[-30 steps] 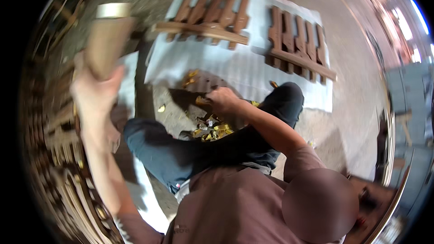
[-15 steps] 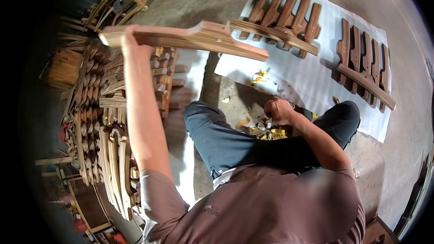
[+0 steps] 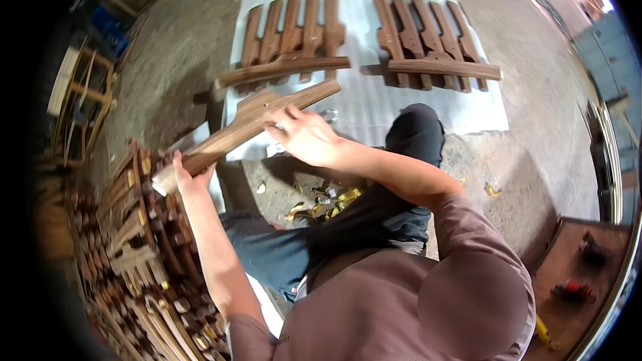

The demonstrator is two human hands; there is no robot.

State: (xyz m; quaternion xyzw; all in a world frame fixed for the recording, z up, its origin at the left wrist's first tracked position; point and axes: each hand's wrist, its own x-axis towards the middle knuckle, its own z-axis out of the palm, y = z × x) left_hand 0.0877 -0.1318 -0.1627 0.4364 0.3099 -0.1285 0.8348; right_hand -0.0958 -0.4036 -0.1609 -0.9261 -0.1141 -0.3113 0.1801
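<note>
My left hand (image 3: 192,177) grips the lower left end of a shaped wooden piece (image 3: 234,130), brown with a raised hump along one edge. The piece is tilted in the air, its far end up to the right. Against its near edge, around the middle, rest the curled fingers of my right hand (image 3: 304,137); whether something small is pinched there is hidden. Ahead lie two rows of similar dark pieces, a left row (image 3: 292,27) and a right row (image 3: 420,37), on a white sheet (image 3: 364,103). A single piece lies crosswise over each row's near ends.
Crumpled yellow tape scraps (image 3: 344,197) litter the floor between my legs. Stacked wooden parts (image 3: 134,261) crowd my left side. A wooden frame (image 3: 87,107) stands at the far left. On the right, a brown board (image 3: 538,277) carries a red-handled tool (image 3: 573,289).
The wooden piece has come down and toward me in my left hand, now slanted. My right hand has risen from the tape scraps to the piece. The view has turned right.
</note>
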